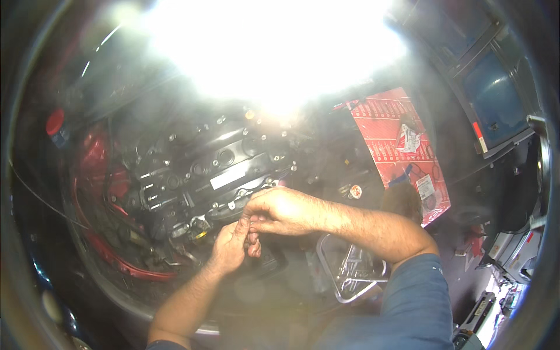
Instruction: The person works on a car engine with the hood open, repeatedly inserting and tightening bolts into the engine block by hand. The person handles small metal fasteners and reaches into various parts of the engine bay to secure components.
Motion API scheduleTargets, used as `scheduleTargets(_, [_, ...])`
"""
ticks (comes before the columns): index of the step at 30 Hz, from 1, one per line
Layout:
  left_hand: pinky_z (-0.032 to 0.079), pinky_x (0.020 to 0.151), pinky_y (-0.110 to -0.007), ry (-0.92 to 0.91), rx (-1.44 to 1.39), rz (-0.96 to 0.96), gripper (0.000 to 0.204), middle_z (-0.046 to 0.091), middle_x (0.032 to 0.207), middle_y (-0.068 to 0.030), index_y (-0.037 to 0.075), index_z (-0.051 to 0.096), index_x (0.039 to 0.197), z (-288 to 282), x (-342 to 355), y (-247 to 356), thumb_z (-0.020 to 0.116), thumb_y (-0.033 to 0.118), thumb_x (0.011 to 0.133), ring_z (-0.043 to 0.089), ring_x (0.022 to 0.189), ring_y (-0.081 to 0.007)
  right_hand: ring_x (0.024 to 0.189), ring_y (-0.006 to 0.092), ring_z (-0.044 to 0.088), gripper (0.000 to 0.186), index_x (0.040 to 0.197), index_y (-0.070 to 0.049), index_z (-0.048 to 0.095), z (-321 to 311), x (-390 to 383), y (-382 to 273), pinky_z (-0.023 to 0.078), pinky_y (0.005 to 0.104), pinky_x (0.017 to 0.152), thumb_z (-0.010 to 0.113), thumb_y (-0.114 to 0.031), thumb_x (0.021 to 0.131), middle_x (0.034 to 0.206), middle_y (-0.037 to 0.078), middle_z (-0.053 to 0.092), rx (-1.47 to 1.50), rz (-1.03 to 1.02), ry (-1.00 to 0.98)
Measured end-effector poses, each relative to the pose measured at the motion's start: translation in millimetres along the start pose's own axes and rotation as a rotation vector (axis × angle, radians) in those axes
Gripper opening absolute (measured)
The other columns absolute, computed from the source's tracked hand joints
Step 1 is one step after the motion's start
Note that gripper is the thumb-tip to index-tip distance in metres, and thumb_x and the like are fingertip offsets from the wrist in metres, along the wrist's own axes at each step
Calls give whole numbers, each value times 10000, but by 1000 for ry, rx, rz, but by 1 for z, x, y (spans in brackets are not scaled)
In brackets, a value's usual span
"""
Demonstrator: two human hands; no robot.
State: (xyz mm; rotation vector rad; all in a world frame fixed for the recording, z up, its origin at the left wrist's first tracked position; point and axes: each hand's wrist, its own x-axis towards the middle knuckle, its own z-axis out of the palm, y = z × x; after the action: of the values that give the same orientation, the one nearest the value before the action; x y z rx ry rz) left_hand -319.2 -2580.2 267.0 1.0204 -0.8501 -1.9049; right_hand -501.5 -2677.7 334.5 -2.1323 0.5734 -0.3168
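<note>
Over the engine bay, going from the left, a red cap [55, 121] sits far out by the curved red bodywork [96, 245], and that red edge sweeps near and rightward under my left forearm, so room on that side is tight. My left hand [230, 245] comes up from the near edge with its fingers pressed together, pinching something small that I cannot make out. It lies just near of the black engine cover [227, 169], whose long axis runs from near left to far right, with a pale label along it. My right hand [280, 211] reaches in from the right, fingers curled and closed, its fingertips touching those of my left at that same small thing. To the right, near my elbow, lies a wire tray [350, 274], and farther right a red sheet [396, 146] is spread flat. Glare whitens the far middle, hiding what lies there.
</note>
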Motion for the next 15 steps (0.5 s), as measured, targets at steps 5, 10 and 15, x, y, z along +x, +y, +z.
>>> scheduleTargets(5, [476,651,-289,57,396,87,539,559,752,-44,3,564,917,10,48,32,360,487,1037,544,666,-133,857,285,675,212,996,-4,632,-43,-2,41,535,385,766,545,-49,808,921,151,682,133,34,-20])
scheduleTargets(10, [450,874,-343,490,1148,605,275,626,980,-133,-20,592,1037,-22,129,67,484,230,998,591,950,-242,834,199,678,187,1066,-61,655,-119,23,128,539,336,764,618,-139,901,898,104,694,-10,285,420])
scheduleTargets(15, [379,1018,-437,388,1689,506,407,606,1213,-190,-2,604,1171,-59,216,98,443,331,1002,550,1155,-345,911,265,692,187,1055,-79,645,-141,62,193,548,367,792,669,-128,876,932,123,711,-62,246,625])
